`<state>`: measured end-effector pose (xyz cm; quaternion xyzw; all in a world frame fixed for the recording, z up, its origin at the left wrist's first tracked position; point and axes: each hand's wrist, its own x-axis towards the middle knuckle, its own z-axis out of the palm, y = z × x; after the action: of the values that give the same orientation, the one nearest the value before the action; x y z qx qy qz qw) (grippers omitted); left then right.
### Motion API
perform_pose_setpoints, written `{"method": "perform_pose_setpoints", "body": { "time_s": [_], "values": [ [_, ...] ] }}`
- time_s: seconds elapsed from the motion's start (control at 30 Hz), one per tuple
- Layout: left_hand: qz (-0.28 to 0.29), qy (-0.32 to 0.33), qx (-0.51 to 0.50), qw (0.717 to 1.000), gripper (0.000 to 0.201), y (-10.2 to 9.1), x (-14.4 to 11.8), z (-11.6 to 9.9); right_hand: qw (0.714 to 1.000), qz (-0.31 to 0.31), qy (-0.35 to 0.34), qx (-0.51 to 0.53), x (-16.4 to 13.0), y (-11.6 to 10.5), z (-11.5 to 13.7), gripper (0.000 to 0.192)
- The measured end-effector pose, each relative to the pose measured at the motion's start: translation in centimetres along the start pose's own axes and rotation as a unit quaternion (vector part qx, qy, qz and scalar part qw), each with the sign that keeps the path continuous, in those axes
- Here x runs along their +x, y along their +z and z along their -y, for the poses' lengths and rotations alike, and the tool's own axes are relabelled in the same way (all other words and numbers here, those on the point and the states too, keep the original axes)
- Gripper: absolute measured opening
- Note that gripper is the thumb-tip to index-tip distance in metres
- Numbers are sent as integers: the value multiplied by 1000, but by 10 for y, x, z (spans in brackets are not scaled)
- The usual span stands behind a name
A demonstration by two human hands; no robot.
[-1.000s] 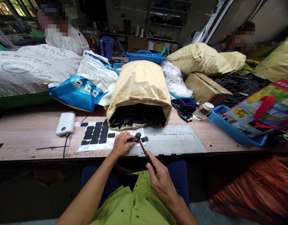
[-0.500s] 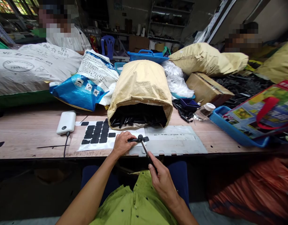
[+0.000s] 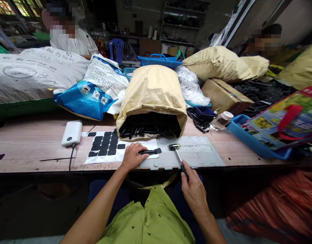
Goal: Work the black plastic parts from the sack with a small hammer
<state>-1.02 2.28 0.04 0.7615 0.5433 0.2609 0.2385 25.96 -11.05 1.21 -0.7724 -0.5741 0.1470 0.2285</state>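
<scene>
My left hand [image 3: 133, 155] pinches a slim black plastic piece [image 3: 152, 152] with a wider flat end, low over the edge of a grey mat [image 3: 196, 157]. In my right hand [image 3: 193, 188] is a small mallet [image 3: 174, 146] with a black and yellow-green head and a metal shaft. Its head lies at the mat's middle, to the right of the black piece and apart from it. Left of my left hand, a white sheet [image 3: 117, 156] carries several rounded black pads [image 3: 104, 147]. Facing me is the mouth of a tan sack [image 3: 153, 89] with many black pieces inside.
A white power bank [image 3: 71, 133] with a cable lies at left. Blue-white bags [image 3: 105, 78] stand behind it. To the right are a clear jar [image 3: 222, 120], a cardboard box [image 3: 225, 96] and a blue basket [image 3: 257, 140]. Two people sit across the table.
My right hand has moved the mallet to the right, off the black piece and onto the mat. The left hand stays in place with the black piece.
</scene>
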Motion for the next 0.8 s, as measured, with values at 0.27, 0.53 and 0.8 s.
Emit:
{"method": "perform_pose_setpoints", "body": {
  "time_s": [0.27, 0.53, 0.8],
  "values": [
    [-22, 41, -3, 999, 17, -2, -3, -2, 990, 75, 56, -107, 5, -9, 10, 53],
    [137, 187, -106, 967, 27, 21, -85, -37, 989, 72, 57, -113, 3, -6, 9, 54],
    [234, -153, 23, 960, 41, 83, -102, 20, 991, 65, 48, -104, 2, -4, 8, 55]
  ]
}}
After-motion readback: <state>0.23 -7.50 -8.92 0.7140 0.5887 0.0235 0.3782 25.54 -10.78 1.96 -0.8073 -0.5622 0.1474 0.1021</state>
